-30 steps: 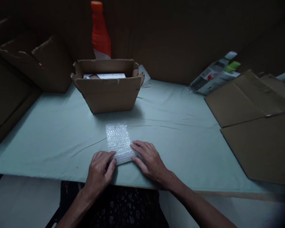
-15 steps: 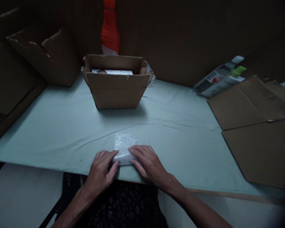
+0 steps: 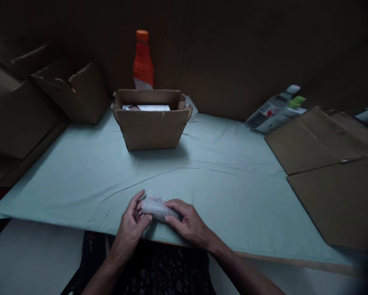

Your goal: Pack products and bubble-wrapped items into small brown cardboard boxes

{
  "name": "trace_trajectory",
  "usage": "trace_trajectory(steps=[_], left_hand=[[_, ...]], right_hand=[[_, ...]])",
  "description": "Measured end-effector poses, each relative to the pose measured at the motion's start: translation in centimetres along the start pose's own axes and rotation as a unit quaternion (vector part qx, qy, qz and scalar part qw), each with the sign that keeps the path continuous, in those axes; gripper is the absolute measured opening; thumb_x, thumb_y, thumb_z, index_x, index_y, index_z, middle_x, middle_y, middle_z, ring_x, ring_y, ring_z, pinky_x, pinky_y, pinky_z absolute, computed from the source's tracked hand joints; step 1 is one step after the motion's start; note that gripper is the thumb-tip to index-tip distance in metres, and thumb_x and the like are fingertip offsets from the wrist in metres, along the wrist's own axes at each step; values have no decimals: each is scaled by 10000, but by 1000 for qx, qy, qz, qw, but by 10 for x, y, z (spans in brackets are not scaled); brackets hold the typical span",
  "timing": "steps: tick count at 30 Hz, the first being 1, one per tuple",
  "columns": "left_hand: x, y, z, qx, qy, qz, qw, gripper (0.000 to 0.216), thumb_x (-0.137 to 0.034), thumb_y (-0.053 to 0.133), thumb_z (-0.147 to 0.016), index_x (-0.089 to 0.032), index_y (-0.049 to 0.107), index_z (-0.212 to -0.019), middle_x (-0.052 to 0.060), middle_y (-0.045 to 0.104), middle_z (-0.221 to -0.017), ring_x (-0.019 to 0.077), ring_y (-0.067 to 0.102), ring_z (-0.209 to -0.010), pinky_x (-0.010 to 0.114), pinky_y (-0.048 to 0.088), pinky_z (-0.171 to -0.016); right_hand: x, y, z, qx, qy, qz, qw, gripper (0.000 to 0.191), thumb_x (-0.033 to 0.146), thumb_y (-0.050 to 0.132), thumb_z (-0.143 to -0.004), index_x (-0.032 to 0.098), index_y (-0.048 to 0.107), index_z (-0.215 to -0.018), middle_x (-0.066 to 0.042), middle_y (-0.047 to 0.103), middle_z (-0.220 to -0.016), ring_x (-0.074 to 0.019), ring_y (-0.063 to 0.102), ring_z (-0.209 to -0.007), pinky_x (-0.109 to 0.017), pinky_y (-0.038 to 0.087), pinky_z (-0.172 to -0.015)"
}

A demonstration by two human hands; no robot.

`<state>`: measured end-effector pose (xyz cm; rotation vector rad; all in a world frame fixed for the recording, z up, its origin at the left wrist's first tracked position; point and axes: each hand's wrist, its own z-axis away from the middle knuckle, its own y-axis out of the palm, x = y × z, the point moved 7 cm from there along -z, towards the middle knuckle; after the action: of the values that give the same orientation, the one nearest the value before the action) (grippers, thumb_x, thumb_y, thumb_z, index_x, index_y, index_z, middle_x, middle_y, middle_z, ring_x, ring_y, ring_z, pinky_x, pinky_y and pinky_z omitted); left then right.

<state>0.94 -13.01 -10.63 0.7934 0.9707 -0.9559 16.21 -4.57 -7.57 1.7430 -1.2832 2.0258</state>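
Note:
A small roll of clear bubble wrap (image 3: 154,207) lies near the front edge of the pale green table cover (image 3: 79,180), held between both hands. My left hand (image 3: 130,227) curls round its left end, thumb and fingers pinching it. My right hand (image 3: 188,223) grips its right end with bent fingers. What is wrapped inside cannot be seen.
An open cardboard box (image 3: 151,123) with a white item inside stands at the back centre, an orange bottle (image 3: 143,61) behind it. Flat cardboard sheets (image 3: 328,172) cover the right side. A printed package (image 3: 274,110) lies at the back right. More cartons (image 3: 70,92) stack at left.
The flat strip of bubble wrap has been rolled up toward me into a tight bundle. Both hands shifted from pressing it flat to gripping its ends.

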Motion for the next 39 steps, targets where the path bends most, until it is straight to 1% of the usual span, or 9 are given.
trace_trajectory(steps=[5,9,11,15,18,21,26,34,39], left_hand=[[-6,10,-6,11,64,-65,996,614,-349,659,-794,-165,508,-1359,72,690,-1083,186,664,-912,317,547,-833],[-28,9,-13,10,195,-195,961,467,-312,622,-866,-209,541,-1315,81,685,-1145,196,666,-982,340,559,-858],[-66,6,-14,-33,312,-280,907,445,-273,615,-891,-230,526,-1325,80,676,-1156,198,656,-1005,357,556,-877],[-166,11,-14,-151,548,-412,712,519,-137,642,-861,-209,505,-1356,137,595,-1301,260,555,-1244,452,460,-1056],[-222,21,-43,-196,604,-470,613,558,-140,633,-849,-166,479,-1384,180,535,-1414,324,418,-1405,516,364,-1138],[-248,26,-94,-206,576,-528,589,485,-172,589,-849,-116,524,-1326,185,608,-1341,349,467,-1364,553,332,-1141],[-241,24,-130,-157,545,-568,597,128,-164,525,-869,-175,641,-921,75,734,-877,245,680,-841,457,497,-954],[-207,30,-21,-82,610,-543,571,125,-85,527,-898,-194,584,-882,5,673,-749,175,643,-747,444,464,-1013],[-170,31,31,-17,629,-513,583,247,-6,522,-849,-174,610,-1008,20,698,-851,146,649,-770,435,409,-1078]], right_hand=[[-4,-12,3,-15,30,-62,998,539,369,713,-836,228,575,-1337,-119,557,-1414,-281,525,-1280,-460,423,-1075],[-15,-10,3,38,86,-132,987,293,409,629,-897,185,697,-1074,-47,705,-930,-196,638,-839,-312,503,-779],[-24,-17,4,-3,107,-147,983,278,429,607,-910,171,697,-964,-26,665,-836,-171,592,-766,-281,467,-716],[-42,-29,8,-79,136,-205,966,328,493,617,-897,168,654,-880,3,571,-774,-140,504,-701,-250,410,-648],[-48,-30,10,-83,144,-215,962,355,523,619,-892,169,644,-878,11,534,-751,-134,472,-680,-246,384,-627],[-51,-29,12,-92,143,-203,964,390,553,604,-892,166,652,-903,5,536,-753,-138,472,-687,-249,380,-628],[-52,-37,14,-103,147,-201,963,414,572,607,-883,162,665,-902,-2,566,-745,-138,491,-675,-246,392,-615],[21,-154,6,-246,86,-108,959,460,573,655,-853,177,701,-1081,-48,699,-848,-163,600,-658,-241,471,-557],[114,-175,-44,-188,-37,175,966,313,442,553,-948,216,702,-1105,-59,734,-940,-192,661,-744,-272,490,-631]])
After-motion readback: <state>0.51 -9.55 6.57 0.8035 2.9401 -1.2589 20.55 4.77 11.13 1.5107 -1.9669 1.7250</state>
